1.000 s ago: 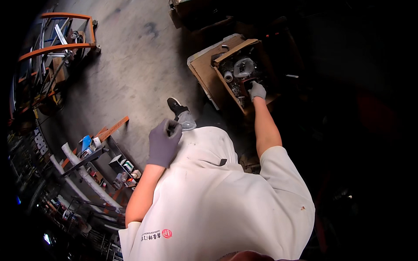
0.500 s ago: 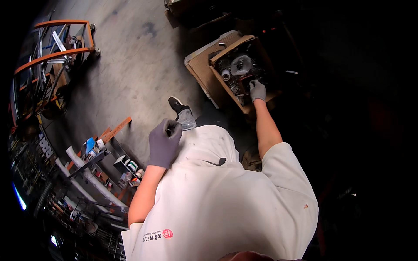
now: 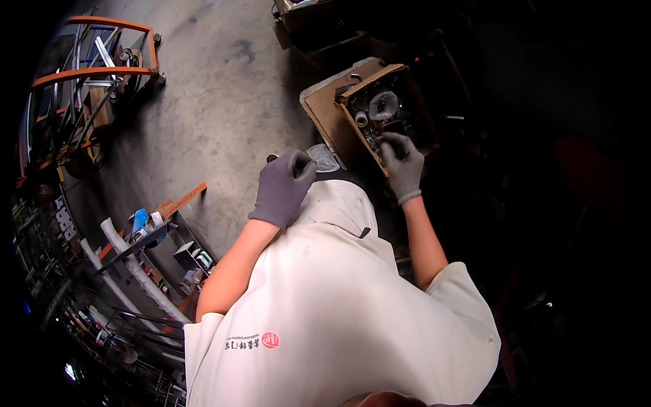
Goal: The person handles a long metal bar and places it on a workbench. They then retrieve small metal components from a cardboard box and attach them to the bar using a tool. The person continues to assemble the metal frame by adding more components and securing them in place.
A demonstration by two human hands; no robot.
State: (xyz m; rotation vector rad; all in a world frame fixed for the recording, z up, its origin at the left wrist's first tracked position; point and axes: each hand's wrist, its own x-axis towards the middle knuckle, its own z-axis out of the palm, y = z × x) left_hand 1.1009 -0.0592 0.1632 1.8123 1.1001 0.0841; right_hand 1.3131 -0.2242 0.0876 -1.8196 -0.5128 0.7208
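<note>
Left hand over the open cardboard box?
No, the gloved left hand is left of the open cardboard box, near some clear plastic.

The right hand (image 3: 405, 167) is near a cardboard box (image 3: 373, 81), the left hand (image 3: 283, 190) beside clear plastic (image 3: 324, 159).

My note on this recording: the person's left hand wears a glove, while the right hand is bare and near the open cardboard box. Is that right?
Not quite: the right hand is not bare. The head view shows a grey glove on it. The rest stands: the left hand is gloved, and the right hand is near the open cardboard box.
</note>
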